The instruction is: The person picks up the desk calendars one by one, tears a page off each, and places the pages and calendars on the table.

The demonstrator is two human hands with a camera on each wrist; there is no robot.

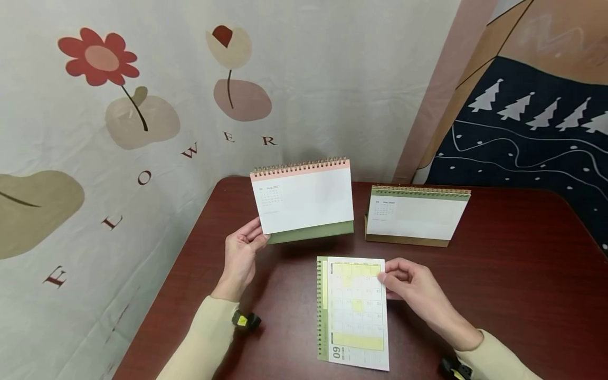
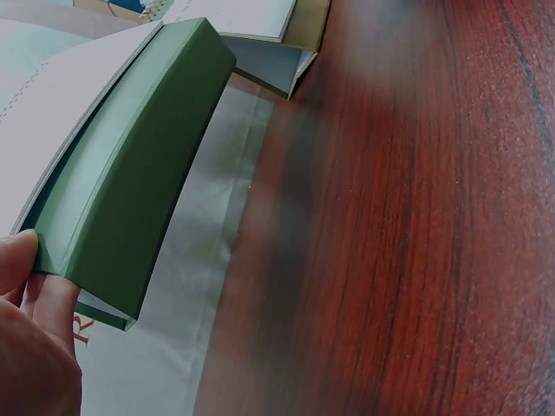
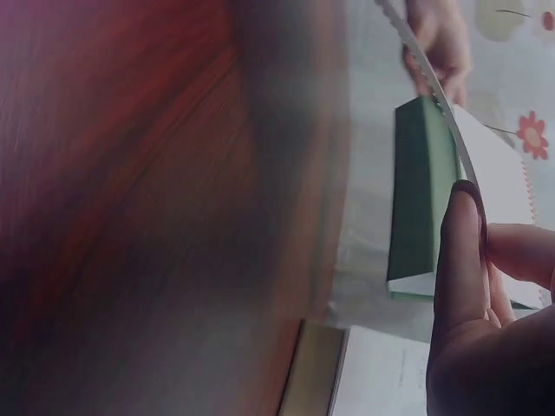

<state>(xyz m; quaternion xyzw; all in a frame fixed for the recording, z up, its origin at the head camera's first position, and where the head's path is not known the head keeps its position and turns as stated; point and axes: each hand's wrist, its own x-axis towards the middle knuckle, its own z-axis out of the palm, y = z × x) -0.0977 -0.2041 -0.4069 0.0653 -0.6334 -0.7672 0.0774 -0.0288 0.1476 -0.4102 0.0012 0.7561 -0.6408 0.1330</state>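
My left hand point(image 1: 239, 261) pinches the lower left corner of a desk calendar point(image 1: 311, 198), which has a pink top strip, a spiral binding and a green base. In the left wrist view its green base point(image 2: 147, 165) is tilted and raised over the table. My right hand point(image 1: 418, 287) pinches the right edge of a spiral-bound calendar pad point(image 1: 353, 311), thumb on top. The pad is turned sideways, with a green bound edge, a yellow-marked grid and "09". Seen from the right wrist, the pad point(image 3: 429, 82) is edge-on and slightly bent.
A second desk calendar point(image 1: 418, 216) with a green top strip and brown base stands at the back of the dark red wooden table point(image 1: 513, 285). Behind the table hangs a pale cloth point(image 1: 356, 79) printed with flowers and letters. A dark cloth with white trees point(image 1: 532, 126) is at right.
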